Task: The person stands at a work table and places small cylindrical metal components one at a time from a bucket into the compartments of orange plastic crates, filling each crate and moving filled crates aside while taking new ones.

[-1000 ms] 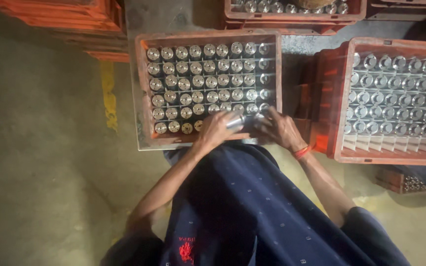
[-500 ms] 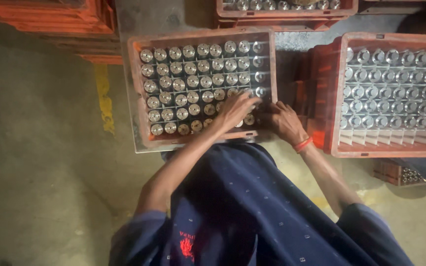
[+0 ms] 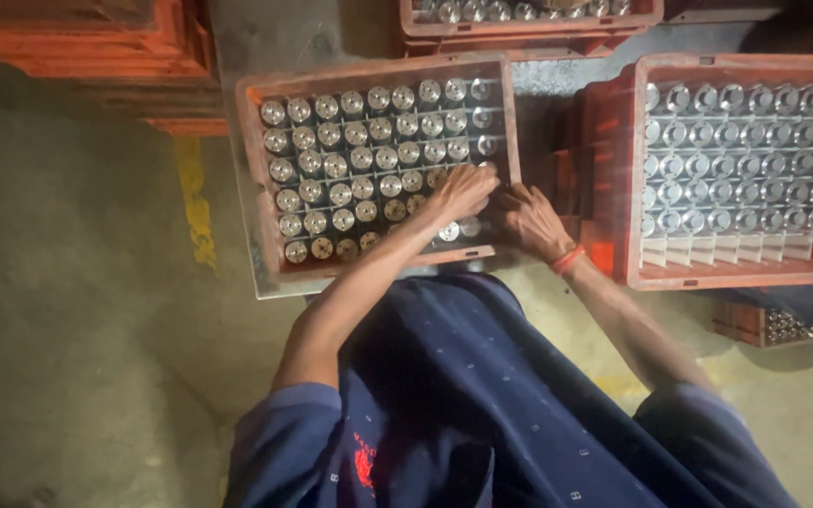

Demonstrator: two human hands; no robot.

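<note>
Bare concrete floor (image 3: 68, 310) lies open on the left, crossed by a worn yellow line (image 3: 195, 202), with stacked orange crates (image 3: 87, 47) along the far edge. Next comes the orange crate (image 3: 256, 188) in front of the person, its grid nearly full of upright metal cylinders (image 3: 350, 165). The left hand (image 3: 463, 188) rests palm down on the cylinders near the crate's right wall, fingers loosely curled; I cannot tell whether it grips one. The right hand (image 3: 531, 221) sits just beside it at the crate's near right corner, fingers bent against the rim, hold hidden, an orange band (image 3: 566, 259) on the wrist. A narrow gap separates this crate from the second crate (image 3: 736, 273), whose near row stands unfilled.
</note>
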